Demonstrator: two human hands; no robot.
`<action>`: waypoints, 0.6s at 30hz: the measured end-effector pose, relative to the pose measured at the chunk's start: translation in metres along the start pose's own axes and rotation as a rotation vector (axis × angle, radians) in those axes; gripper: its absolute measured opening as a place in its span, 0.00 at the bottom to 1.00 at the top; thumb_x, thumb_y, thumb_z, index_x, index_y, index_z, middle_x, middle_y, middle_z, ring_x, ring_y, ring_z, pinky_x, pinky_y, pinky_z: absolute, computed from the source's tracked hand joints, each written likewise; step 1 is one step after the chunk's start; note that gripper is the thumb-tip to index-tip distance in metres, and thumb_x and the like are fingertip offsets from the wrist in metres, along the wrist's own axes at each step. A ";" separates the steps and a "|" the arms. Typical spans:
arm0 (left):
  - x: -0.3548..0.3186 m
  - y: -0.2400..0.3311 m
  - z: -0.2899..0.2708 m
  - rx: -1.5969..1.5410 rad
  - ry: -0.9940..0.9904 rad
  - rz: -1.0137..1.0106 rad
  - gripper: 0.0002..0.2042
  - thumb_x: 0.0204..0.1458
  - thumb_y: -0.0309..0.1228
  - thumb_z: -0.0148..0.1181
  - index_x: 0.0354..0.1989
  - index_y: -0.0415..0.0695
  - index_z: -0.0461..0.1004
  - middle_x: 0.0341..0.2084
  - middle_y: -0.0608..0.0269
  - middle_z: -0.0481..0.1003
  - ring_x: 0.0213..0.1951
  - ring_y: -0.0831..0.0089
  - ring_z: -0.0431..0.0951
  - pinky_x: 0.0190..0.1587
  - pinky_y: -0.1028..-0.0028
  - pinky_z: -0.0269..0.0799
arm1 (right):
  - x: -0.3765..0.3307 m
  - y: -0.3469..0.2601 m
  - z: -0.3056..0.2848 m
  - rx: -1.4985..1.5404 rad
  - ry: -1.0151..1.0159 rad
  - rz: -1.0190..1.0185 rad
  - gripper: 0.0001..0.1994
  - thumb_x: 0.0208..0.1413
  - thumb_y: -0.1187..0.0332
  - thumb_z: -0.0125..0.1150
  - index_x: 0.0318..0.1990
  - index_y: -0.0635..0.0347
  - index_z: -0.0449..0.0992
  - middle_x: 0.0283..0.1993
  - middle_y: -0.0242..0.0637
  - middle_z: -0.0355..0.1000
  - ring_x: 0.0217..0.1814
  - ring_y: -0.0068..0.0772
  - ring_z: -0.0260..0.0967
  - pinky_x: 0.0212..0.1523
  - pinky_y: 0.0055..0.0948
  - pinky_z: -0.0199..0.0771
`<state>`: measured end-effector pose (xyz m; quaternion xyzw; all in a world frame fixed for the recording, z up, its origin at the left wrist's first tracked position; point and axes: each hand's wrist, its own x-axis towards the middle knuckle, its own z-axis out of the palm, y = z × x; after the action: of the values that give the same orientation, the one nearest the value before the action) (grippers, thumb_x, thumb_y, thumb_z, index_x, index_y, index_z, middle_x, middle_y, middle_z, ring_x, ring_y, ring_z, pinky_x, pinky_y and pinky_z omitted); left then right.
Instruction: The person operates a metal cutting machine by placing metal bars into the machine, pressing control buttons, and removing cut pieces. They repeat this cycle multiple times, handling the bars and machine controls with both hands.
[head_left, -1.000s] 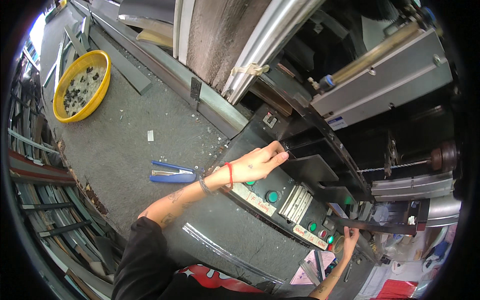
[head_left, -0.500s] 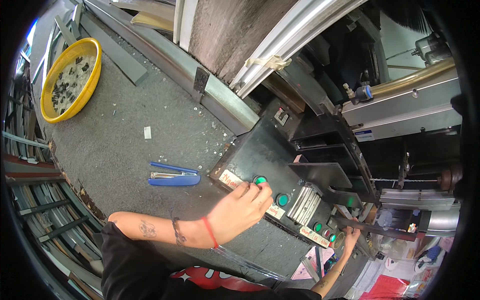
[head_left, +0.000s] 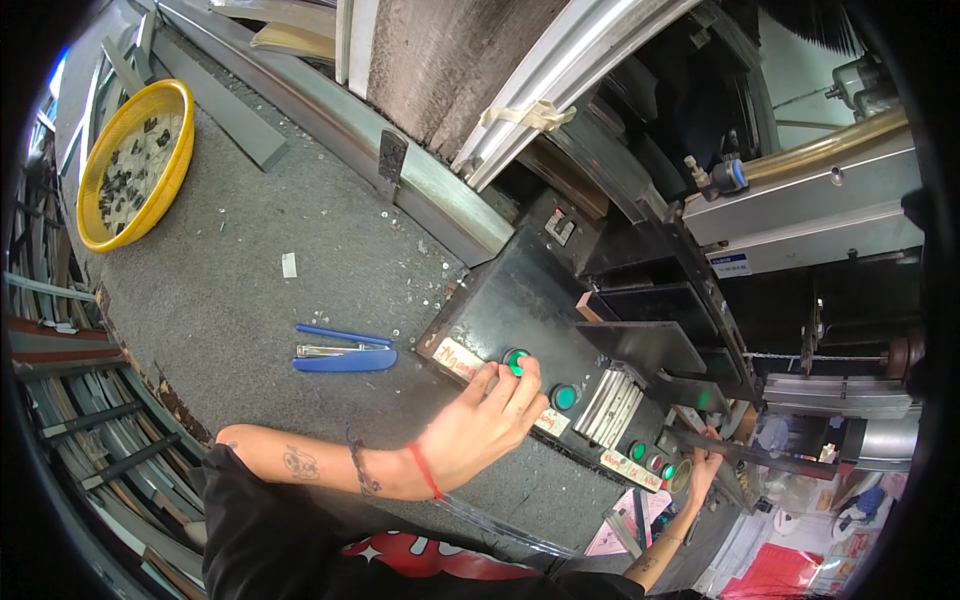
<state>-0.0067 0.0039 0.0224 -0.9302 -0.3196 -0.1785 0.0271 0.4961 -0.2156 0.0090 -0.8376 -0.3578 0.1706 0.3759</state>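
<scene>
My left hand (head_left: 485, 420) reaches over a dark metal control box (head_left: 480, 305). Its fingers are bent and a little apart, the tips touching a round green push button (head_left: 516, 362); it grips nothing that I can see. To the right of that hand is a second green button (head_left: 564, 397). At the far right my right hand (head_left: 704, 462) is raised at a dark bar (head_left: 770, 453) of the machine. That bar covers part of its fingers, so its hold cannot be made out. A blue stapler (head_left: 345, 357) lies left of the control box.
A yellow basket (head_left: 187, 150) with small black pieces stands at the far left, near a grey flat bar (head_left: 245, 130). A metal rail (head_left: 440, 205) crosses behind the workbench (head_left: 250, 320). Short silver profiles (head_left: 610, 405) lie on the box beside smaller buttons. A red sheet (head_left: 765, 575) is at lower right.
The fingers of my left hand have shifted slightly on the green button, and more of it shows. My right hand stays at the bar. The whole view has moved a little.
</scene>
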 end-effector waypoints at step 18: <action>-0.007 -0.002 0.011 -0.003 0.083 0.051 0.09 0.43 0.31 0.55 0.34 0.45 0.70 0.48 0.54 0.72 0.31 0.76 0.68 0.36 0.75 0.64 | -0.048 0.030 -0.020 -0.006 0.366 -0.176 0.21 0.60 0.64 0.56 0.60 0.59 0.66 0.40 0.28 0.65 0.33 0.16 0.60 0.28 0.18 0.66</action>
<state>-0.0098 0.0033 0.0090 -0.9299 -0.2942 -0.2165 0.0432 0.4886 -0.2742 0.0009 -0.8212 -0.3557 -0.0189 0.4457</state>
